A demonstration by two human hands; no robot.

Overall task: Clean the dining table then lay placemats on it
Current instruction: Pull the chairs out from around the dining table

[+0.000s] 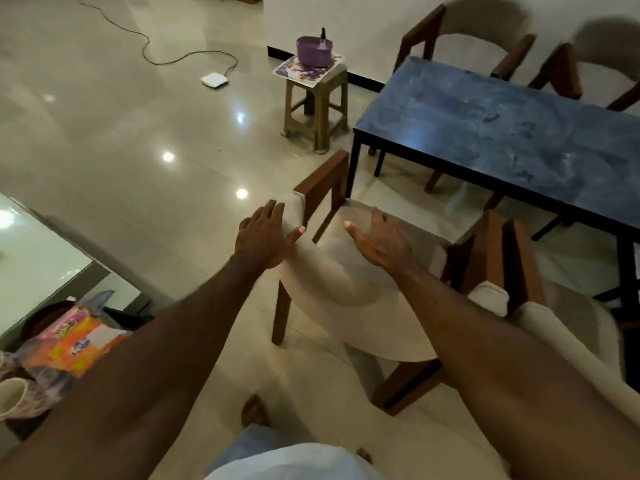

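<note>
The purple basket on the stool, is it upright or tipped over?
Upright: the purple basket stands on the placemats on the stool, rim upward.

We are in a home's dining room: a dark blue table at right ringed by cushioned wooden chairs, glossy floor tiles, a plastic stool by the far wall, snack packets near left.
</note>
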